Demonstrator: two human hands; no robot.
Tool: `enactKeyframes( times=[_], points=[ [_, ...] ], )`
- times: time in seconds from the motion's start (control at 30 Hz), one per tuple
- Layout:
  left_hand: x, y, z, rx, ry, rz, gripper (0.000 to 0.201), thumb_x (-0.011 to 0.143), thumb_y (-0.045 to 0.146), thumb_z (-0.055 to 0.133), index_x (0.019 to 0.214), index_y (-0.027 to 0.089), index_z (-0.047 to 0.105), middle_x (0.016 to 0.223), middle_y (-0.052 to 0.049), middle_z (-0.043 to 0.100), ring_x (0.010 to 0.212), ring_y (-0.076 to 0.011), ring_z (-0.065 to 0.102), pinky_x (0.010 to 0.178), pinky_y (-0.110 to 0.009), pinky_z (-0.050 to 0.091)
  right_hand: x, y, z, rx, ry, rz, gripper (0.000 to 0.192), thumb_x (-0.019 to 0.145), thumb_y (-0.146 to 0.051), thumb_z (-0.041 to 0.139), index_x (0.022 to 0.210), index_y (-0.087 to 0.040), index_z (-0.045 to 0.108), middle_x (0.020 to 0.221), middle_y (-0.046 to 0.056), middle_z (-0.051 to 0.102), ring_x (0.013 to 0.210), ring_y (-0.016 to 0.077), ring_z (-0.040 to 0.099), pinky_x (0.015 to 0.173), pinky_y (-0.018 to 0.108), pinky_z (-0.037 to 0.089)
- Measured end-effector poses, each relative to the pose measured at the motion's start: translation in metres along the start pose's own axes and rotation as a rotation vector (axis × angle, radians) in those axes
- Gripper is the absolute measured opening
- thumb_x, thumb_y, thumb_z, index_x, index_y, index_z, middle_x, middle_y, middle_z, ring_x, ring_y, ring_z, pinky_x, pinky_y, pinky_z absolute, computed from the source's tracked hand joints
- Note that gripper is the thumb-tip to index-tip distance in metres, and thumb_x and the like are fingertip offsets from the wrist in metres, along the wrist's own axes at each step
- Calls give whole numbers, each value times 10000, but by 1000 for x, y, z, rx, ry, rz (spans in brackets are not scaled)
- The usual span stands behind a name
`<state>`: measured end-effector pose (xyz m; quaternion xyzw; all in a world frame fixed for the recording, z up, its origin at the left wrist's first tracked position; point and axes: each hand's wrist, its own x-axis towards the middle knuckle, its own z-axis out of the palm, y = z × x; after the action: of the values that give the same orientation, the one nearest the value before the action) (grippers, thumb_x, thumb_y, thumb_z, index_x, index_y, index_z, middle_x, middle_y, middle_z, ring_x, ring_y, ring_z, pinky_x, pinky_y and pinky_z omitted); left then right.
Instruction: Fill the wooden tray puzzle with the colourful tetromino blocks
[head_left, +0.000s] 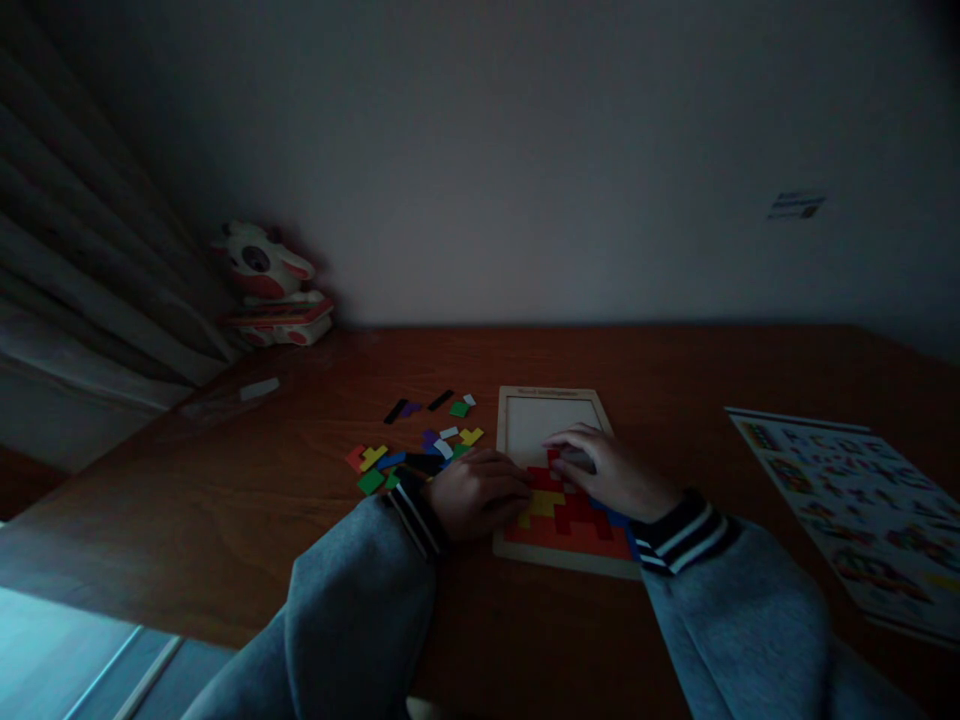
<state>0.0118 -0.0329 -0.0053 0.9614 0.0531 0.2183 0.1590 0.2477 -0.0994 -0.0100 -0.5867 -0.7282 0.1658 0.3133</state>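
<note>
A wooden puzzle tray [517,405] lies on the brown table, its near half filled with red, yellow, orange and blue flat pieces [570,515]. My right hand [607,470] rests on the tray, fingertips pressing a piece near the middle. My left hand [480,492] sits curled at the tray's left edge, fingers touching the placed pieces; whether it holds a piece is hidden. Loose coloured pieces [420,445] lie scattered just left of the tray.
A printed sheet with coloured pictures [855,500] lies at the right. A red-and-white plush toy [270,285] sits in the back left corner by a curtain. The table's left edge [97,470] drops to the floor. The room is dim.
</note>
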Motion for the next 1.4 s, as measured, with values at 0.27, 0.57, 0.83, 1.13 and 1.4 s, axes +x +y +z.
enactKeyframes(
  times=[0.27,0.57,0.83,1.13,1.4],
  points=[
    [-1,-1,0,-17,-1,16,214,959,266,512,1039,168,685,1090,-87,707,1026,-192,623,937,-350,495,0,-2,-2,41,-30,27,257,963,-312,457,1042,-259,696,992,44,736,921,197,678,845,365,526],
    [0,1,-1,-15,2,16,218,962,273,506,1037,168,683,1090,-91,708,1019,-190,627,928,-353,500,1,-5,-9,4,81,18,258,951,-340,470,972,-233,704,958,52,731,894,200,681,807,335,526],
    [0,5,-4,8,-10,-10,218,963,269,506,1060,166,672,1055,-79,715,995,-184,628,898,-337,505,-2,12,-21,-30,164,94,295,952,-395,462,935,-197,681,927,66,719,857,201,673,793,329,512],
    [-4,5,-1,45,39,-12,203,955,256,515,1073,188,665,1055,-62,722,999,-181,622,900,-326,484,-15,48,-25,-139,235,130,321,950,-441,444,980,-208,663,1008,78,669,936,225,650,844,366,510],
    [-4,8,-7,118,165,-14,198,945,238,507,1068,189,654,1035,-52,731,940,-162,636,841,-302,475,-17,64,-15,-165,269,103,370,930,-491,446,1028,-212,668,1097,104,640,1018,250,635,920,406,509]
  ],
)
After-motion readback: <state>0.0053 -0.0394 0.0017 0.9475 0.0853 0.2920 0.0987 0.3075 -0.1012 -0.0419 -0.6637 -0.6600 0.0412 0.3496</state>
